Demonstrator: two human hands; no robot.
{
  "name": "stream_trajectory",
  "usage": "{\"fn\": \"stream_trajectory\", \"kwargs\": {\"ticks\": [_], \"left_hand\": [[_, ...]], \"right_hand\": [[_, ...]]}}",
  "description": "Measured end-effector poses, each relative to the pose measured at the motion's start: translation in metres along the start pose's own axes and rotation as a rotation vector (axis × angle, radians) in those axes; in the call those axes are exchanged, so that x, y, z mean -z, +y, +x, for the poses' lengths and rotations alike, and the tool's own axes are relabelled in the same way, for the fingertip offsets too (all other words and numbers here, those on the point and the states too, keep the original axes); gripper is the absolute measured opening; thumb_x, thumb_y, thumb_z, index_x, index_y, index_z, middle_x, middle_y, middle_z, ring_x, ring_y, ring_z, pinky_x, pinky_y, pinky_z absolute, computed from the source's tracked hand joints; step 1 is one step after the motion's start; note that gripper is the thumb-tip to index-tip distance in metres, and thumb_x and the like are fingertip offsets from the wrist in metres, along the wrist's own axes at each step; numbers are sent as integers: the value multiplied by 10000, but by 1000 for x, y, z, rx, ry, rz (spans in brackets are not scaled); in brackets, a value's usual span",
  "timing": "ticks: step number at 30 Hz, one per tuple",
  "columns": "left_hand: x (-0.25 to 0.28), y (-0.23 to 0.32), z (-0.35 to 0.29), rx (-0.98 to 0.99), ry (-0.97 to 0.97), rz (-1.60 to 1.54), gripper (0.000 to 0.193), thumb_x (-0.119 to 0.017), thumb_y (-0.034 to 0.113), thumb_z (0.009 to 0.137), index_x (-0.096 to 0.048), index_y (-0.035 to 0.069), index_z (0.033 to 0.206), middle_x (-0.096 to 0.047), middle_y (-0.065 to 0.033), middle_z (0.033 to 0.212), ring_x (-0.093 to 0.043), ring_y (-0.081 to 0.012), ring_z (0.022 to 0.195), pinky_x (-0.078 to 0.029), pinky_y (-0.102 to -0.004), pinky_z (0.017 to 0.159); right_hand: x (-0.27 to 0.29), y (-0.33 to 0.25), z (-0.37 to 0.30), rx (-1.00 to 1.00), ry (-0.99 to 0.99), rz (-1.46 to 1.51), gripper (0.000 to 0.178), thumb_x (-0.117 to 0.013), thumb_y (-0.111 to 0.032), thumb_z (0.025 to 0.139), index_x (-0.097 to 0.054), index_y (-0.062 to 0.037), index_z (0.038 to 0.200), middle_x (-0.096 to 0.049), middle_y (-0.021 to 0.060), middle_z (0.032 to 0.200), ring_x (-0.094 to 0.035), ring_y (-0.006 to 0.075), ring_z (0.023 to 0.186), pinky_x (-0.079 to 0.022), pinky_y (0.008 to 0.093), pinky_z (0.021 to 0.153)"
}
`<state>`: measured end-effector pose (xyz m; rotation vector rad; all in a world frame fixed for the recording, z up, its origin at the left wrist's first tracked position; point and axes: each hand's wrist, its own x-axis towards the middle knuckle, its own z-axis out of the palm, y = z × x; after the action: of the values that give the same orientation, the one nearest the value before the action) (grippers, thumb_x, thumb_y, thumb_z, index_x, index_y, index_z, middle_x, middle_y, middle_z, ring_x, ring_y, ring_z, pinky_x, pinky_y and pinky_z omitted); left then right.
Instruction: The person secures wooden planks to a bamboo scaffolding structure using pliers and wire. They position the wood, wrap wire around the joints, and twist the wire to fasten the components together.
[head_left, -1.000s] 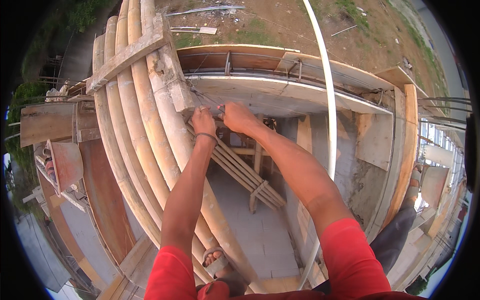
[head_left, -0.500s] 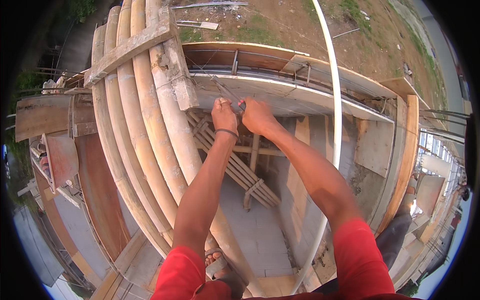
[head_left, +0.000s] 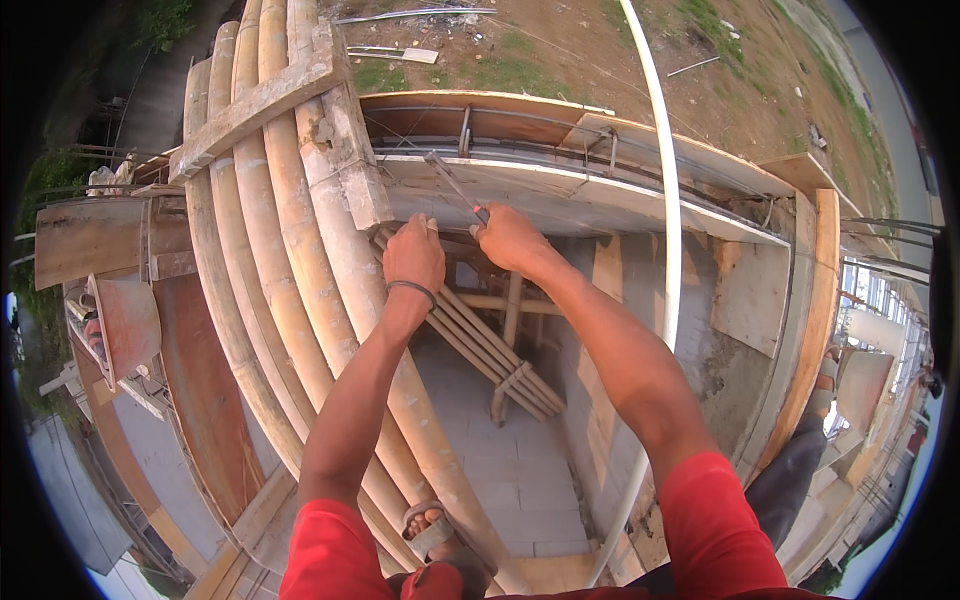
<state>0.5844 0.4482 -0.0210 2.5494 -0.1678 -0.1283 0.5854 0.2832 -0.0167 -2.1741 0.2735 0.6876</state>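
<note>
In my right hand (head_left: 508,238), closed round its grip, is a slim metal-shafted hand tool (head_left: 458,184). Part of its dark and reddish grip shows at the fingers, and the shaft slants up and left toward the white-edged board (head_left: 570,185). My left hand (head_left: 415,256) is apart from it, closed, beside the end of a rough wooden block (head_left: 366,195). Whatever its curled fingers hold, if anything, is hidden. A dark band (head_left: 412,290) circles my left wrist. Below both hands, a bundle of bamboo poles (head_left: 490,350) crosses the pit.
Thick bamboo poles (head_left: 290,230) run along my left under a wooden crosspiece (head_left: 255,115); my sandalled foot (head_left: 430,530) stands on them. A white pipe (head_left: 668,200) rises past my right arm. Grey floor (head_left: 500,470) lies deep below. Another person's leg (head_left: 795,480) is at right.
My left hand has moved left and slightly down, away from the tool and my right hand. The right hand has shifted slightly, still gripping the tool.
</note>
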Motion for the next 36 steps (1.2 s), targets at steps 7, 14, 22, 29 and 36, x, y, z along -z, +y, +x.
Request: {"fn": "stream_trajectory", "kwargs": {"ticks": [7,14,22,29,36], "left_hand": [[68,-31,-54,-634,-187,401,455,-684,266,835,-559,64,1223,-558,-115,1251,-438,-304,1304,-270,-580,1100],[79,-60,-87,-266,-154,203,590,-649,420,830,-533,103,1314,-337,-125,1518,-177,-361,1462,-129,-627,1147],[86,-58,-85,-267,-129,102,440,-627,393,812,-668,89,1128,-371,-110,1503,-178,-353,1462,-115,-621,1160],[89,-62,-90,-247,-98,7,301,-624,373,834,-706,87,880,-415,-75,1483,-194,-282,1466,-134,-604,1167],[86,-61,-85,-247,-68,18,274,-628,361,829,-708,100,852,-429,-68,1473,-219,-288,1457,-135,-607,1161]], "right_hand": [[18,-3,0,-7,8,-99,350,-588,-245,937,-569,53,1121,-654,271,1011,-625,426,981,-469,486,829],[31,-20,0,-146,17,-55,393,-608,-264,925,-571,51,1157,-644,279,1084,-599,434,1062,-462,487,887],[39,-26,2,-188,152,-111,368,-653,-265,893,-595,28,1108,-655,255,1021,-624,404,998,-465,459,849],[39,-23,1,-205,88,-258,331,-658,-263,882,-599,23,1038,-654,241,932,-626,395,886,-457,461,799],[21,-31,-10,-137,122,-396,389,-653,-285,880,-586,19,1113,-664,260,995,-633,418,964,-467,467,833]]}}
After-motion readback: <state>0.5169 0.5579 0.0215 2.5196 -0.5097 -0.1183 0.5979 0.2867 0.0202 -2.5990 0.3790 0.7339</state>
